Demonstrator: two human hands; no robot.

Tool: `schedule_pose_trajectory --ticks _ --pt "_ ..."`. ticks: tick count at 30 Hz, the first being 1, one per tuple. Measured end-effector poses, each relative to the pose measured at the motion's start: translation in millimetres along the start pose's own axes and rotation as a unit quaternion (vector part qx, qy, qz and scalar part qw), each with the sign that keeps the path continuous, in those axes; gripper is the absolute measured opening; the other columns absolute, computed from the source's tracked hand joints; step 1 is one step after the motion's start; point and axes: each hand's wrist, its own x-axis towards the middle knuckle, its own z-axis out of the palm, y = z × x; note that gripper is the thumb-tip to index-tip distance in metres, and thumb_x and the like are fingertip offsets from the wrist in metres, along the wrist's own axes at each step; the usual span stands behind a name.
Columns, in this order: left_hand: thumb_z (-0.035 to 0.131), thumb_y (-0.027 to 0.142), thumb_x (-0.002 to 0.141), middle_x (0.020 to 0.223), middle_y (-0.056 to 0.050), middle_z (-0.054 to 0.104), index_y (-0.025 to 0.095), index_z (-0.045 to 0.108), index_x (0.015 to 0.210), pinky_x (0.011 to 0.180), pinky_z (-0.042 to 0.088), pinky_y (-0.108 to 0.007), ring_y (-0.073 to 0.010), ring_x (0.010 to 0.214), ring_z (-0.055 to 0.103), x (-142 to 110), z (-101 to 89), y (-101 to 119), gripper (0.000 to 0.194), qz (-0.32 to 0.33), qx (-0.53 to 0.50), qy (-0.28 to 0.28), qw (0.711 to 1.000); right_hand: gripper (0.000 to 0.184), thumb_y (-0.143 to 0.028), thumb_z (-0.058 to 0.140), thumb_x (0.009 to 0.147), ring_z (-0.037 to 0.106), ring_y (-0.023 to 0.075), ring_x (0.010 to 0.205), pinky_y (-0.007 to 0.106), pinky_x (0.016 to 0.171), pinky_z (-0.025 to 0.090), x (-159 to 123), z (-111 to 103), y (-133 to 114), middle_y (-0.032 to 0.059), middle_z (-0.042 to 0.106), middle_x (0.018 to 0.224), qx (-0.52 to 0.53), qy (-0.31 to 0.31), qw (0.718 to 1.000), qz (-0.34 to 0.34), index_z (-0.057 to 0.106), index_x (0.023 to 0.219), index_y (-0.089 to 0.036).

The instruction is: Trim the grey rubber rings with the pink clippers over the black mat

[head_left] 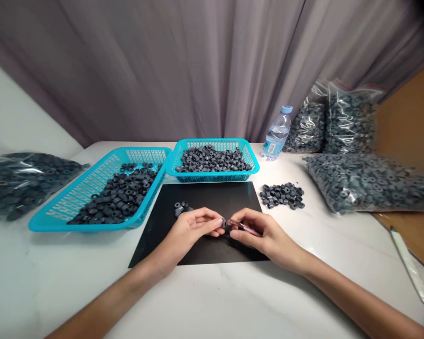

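My left hand [194, 227] pinches a small dark ring-shaped part [224, 223] between thumb and fingertips over a black mat [212, 200]. My right hand [259, 233] is closed around a thin pink-handled tool [245, 228], whose tip meets the part. A few loose dark rings [181, 207] lie on the mat just behind my left hand. A small pile of the same rings [282, 195] sits on the white table to the right of the mat.
Two turquoise baskets hold dark rings: a long one [74, 200] at the left, a smaller one [249, 157] behind the mat. Clear bags of rings lie at far left [17, 181] and right [371, 183]. A water bottle [277, 134] stands behind.
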Motion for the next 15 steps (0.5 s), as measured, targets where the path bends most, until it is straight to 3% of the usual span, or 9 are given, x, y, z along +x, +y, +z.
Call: schedule_pose_trajectory --ticks 9,15 --pt "0.07 0.035 0.091 0.1 -0.007 0.078 0.017 0.064 0.093 0.099 0.052 -0.03 -0.0202 0.105 0.072 -4.1 -0.9 2.4 0.019 -0.059 -0.102 -0.032 0.992 0.024 -0.041 0.076 0.087 0.057 0.0158 0.088 0.028 0.076 0.042 2.8 -1.4 -2.1 0.0027 0.07 0.104 0.082 0.048 0.996 -0.001 0.069 0.1 -0.022" --pt "0.073 0.032 0.088 0.097 -0.006 0.079 0.019 0.064 0.103 0.1 0.051 -0.031 -0.0195 0.103 0.072 -3.2 -1.2 1.9 0.021 -0.044 -0.095 -0.014 0.994 0.028 -0.043 0.076 0.087 0.05 0.011 0.075 0.023 0.056 0.031 2.1 -4.1 -1.3 0.0025 0.068 0.11 0.133 0.072 0.988 0.03 0.069 0.105 -0.024"
